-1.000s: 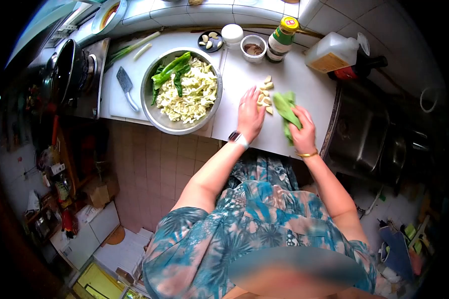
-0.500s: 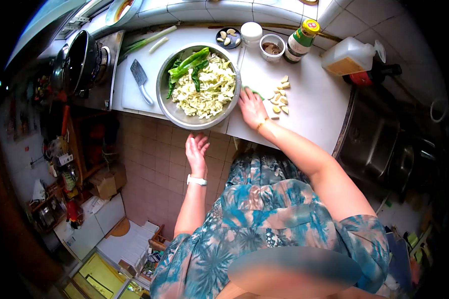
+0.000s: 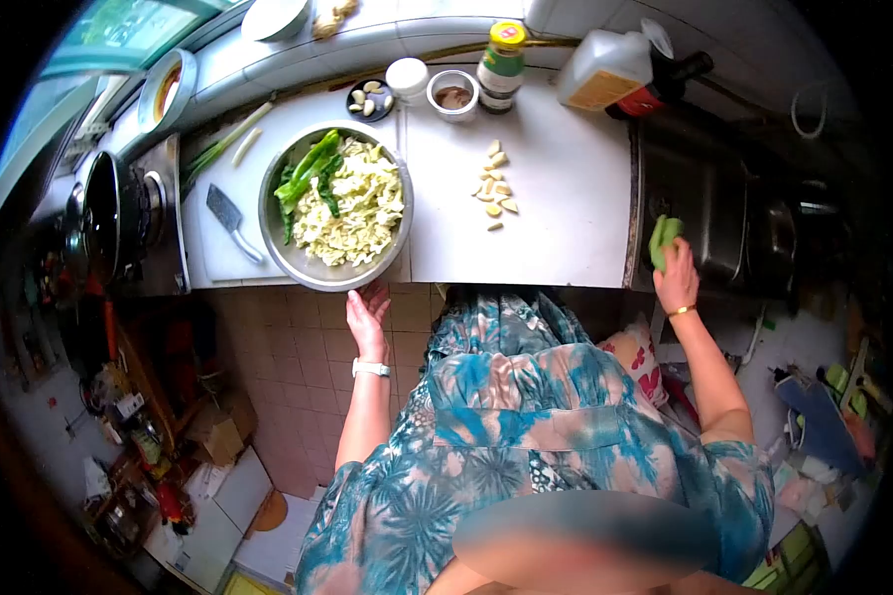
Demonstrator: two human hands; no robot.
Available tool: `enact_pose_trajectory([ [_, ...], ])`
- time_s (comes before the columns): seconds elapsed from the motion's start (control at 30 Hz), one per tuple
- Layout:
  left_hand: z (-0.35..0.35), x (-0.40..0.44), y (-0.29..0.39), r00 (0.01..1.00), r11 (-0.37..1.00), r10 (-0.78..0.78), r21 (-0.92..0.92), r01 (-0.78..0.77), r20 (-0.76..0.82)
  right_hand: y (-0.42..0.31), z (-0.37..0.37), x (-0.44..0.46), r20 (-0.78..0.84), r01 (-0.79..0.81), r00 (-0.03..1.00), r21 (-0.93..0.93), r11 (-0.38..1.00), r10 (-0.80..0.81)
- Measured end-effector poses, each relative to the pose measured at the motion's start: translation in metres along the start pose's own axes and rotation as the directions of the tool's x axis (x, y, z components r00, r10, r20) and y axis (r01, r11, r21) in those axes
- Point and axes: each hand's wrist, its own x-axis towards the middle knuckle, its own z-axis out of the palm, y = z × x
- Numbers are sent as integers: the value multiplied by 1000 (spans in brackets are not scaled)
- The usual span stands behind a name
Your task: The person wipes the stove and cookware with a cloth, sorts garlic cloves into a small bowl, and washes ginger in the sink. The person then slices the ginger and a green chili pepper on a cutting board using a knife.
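Note:
My right hand (image 3: 677,278) is over the near left edge of the sink, its fingers closed on a folded green cloth (image 3: 664,241). Just below the near rim of a large metal bowl (image 3: 280,260), my left hand (image 3: 369,315) is held palm up with its fingers apart; whether it touches the bowl I cannot tell. Chopped pale cabbage (image 3: 352,213) fills the bowl, with green peppers (image 3: 310,171) lying on top. A kitchen knife (image 3: 231,220) rests on the white cutting board (image 3: 208,260) left of the bowl.
Garlic pieces (image 3: 494,185) lie on the white counter (image 3: 566,198). Along the back stand a dish of garlic (image 3: 370,100), a white jar (image 3: 407,76), a cup of brown seasoning (image 3: 453,95), a yellow-capped jar (image 3: 502,67) and a plastic jug (image 3: 605,71). At left is a wok (image 3: 104,218).
My right hand has moved from beside the bowl, across the counter to the sink, with the green cloth now plainly in its grip. The view has shifted right. My left hand stays near the bowl.

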Motion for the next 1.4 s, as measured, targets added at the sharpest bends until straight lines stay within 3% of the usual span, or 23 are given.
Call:
enact_pose_trajectory([
  [0.03, -3, 0, 0, 1000, 1000, -4, 8, 4, 16, -15, -15, 9, -81, -97, 992, 34, 995, 100],
  [0.1, -2, 2, -2, 1000, 1000, -12, -14, 13, 17, -88, -36, 30, 36, -193, 981, 343, 919, 193],
  [0.23, 6, -3, 0, 999, 1000, -25, 15, 24, 25, -190, 40, 26, -99, 239, 971, 364, 900, -218],
  [0.33, 2, -6, -5, 998, 996, -64, 68, 62, 26, -142, 86, 28, -226, 444, 892, 283, 850, -391],
  [0.37, 3, -6, -6, 998, 996, -58, 64, 56, 26, -87, 119, 43, -350, 417, 887, 330, 847, -300],
  [0.4, -1, -11, -8, 998, 996, -55, 70, 52, 36, -46, 95, 59, -152, -7, 988, 197, 980, 38],
  [0.43, -6, -17, -8, 998, 996, -49, 76, 46, 44, -18, 57, 78, -25, -256, 966, 37, 966, 257],
  [0.47, -8, -18, -10, 999, 995, -47, 94, 44, 26, 20, 73, 98, -89, -518, 844, 119, 847, 529],
  [0.5, -10, -16, -11, 999, 996, -32, 83, 30, 19, 36, 52, 104, -167, -408, 907, -130, 904, 386],
  [0.53, -13, -16, -13, 999, 997, -49, 61, 49, -1, 35, 32, 108, -321, -323, 903, -66, 944, 286],
  [0.57, -16, -14, -16, 997, 997, -68, 35, 68, -24, 23, 22, 114, -331, -306, 904, -61, 950, 270],
  [0.63, -17, -15, -16, 997, 998, -56, 8, 56, -45, -23, 7, 122, -326, -249, 895, 196, 948, 303],
  [0.67, -13, -17, -10, 998, 999, -41, -10, 41, -46, -47, 16, 119, -346, -131, 912, 265, 955, 221],
  [0.73, -10, -14, -3, 999, 999, -9, -54, 7, -40, -105, 24, 106, -169, -11, 983, 362, 932, 77],
  [0.83, -5, -7, 10, 997, 996, 16, -83, -22, -74, -117, 48, 111, -237, 458, 881, 208, 864, -410],
  [0.9, -8, -4, 18, 998, 995, 38, -87, -43, -57, -74, 68, 137, -56, 177, 984, 139, 974, -170],
  [0.97, -14, 4, 19, 999, 994, 38, -102, -39, -10, -26, 83, 167, 29, -49, 998, -44, 998, 50],
  [1.0, -10, 3, 27, 1000, 990, 23, -142, -25, -15, -46, 38, 176, 35, -167, 984, -156, 973, 174],
  [1.1, -15, 16, 24, 999, 989, 35, -146, -30, 35, -76, -8, 190, -239, 6, 971, 22, 1000, 0],
  [1.17, -15, 22, 24, 999, 990, 16, -140, -11, 30, -97, 12, 194, -335, 245, 934, 333, 911, -129],
  [1.2, -15, 26, 25, 999, 992, -2, -127, 6, 33, -131, 12, 190, -50, 7, 998, 652, 758, 34],
  [1.27, -16, 30, 25, 999, 989, -22, -144, 29, 50, -197, 19, 187, -11, 51, 998, 785, 617, -68],
  [1.4, -20, 31, 32, 989, 986, -90, -132, 106, 121, -303, -14, 227, -207, 447, 891, 551, 705, -404],
])
